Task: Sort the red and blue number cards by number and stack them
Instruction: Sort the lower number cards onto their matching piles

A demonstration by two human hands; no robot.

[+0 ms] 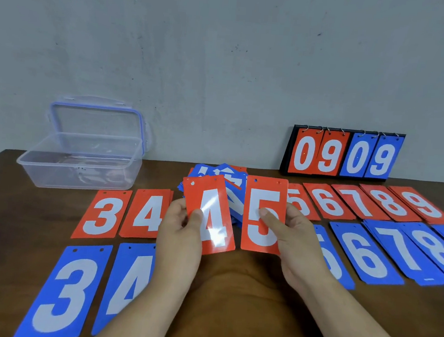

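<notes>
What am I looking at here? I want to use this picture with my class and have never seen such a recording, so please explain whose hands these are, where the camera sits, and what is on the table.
There is no machine: a person wears a camera on the head, looking down at their own bare hands. The left hand holds a red card printed 4; the right hand holds a red card printed 5. On the dark brown wooden table lie rows of red number cards and blue number cards laid out by number, with an unsorted mixed pile behind the hands. An open clear plastic box stands on the left, and a flip scoreboard showing 09 09 leans at the wall.
</notes>
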